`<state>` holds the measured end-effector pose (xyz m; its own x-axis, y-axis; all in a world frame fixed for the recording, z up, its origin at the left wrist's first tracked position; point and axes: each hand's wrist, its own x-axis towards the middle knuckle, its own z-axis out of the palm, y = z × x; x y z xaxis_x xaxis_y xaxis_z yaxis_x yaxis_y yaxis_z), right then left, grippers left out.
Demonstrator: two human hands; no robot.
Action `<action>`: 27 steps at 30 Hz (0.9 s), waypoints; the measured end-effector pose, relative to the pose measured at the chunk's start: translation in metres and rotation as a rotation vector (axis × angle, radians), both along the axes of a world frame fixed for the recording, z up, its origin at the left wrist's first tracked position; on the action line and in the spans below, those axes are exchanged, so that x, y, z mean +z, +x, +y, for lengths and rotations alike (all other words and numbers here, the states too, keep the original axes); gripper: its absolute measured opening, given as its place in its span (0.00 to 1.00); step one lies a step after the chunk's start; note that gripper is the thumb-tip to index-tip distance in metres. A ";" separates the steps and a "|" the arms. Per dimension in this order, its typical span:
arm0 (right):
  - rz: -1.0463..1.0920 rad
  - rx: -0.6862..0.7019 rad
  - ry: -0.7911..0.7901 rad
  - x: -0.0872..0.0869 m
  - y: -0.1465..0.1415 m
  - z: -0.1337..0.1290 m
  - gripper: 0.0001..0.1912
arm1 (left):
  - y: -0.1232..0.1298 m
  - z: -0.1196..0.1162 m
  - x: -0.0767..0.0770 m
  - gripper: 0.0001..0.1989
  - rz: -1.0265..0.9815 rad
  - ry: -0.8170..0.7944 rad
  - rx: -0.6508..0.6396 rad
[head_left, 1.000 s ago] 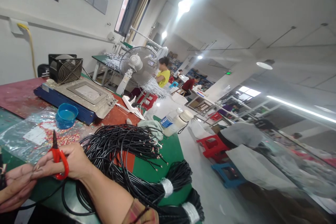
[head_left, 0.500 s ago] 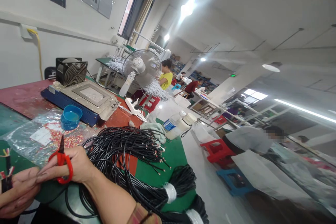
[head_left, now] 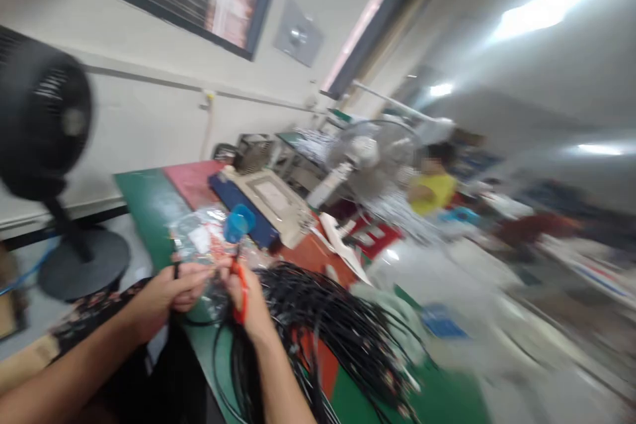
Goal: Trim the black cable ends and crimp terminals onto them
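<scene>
Head view — right grip (head_left: 254, 301) clamps orange-handled scissors (head_left: 243, 290), left grip (head_left: 173, 293) pinches black cable (head_left: 176, 270).

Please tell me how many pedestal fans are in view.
2: a black fan at the left edge of the picture, and a white fan beyond the workbench, near the person in yellow. More may be hidden in the blurred background.
</scene>
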<state>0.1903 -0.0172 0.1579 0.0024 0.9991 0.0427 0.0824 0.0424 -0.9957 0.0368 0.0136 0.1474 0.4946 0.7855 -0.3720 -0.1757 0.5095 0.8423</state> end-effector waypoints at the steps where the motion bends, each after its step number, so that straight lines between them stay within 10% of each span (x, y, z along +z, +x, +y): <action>1: -0.025 0.055 0.006 0.000 0.005 0.000 0.17 | 0.001 0.001 0.002 0.15 -0.091 0.013 -0.006; 13: -0.489 0.347 -0.079 -0.009 0.018 0.005 0.20 | -0.002 0.001 -0.002 0.20 -0.125 0.024 0.251; 27: -0.548 0.240 -0.092 -0.018 0.017 0.005 0.21 | -0.003 0.010 -0.009 0.17 0.054 0.110 0.209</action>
<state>0.2077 -0.0126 0.1397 -0.2216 0.9686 -0.1130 0.5831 0.0387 -0.8115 0.0335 0.0240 0.1386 0.2990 0.9060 -0.2996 -0.2212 0.3712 0.9018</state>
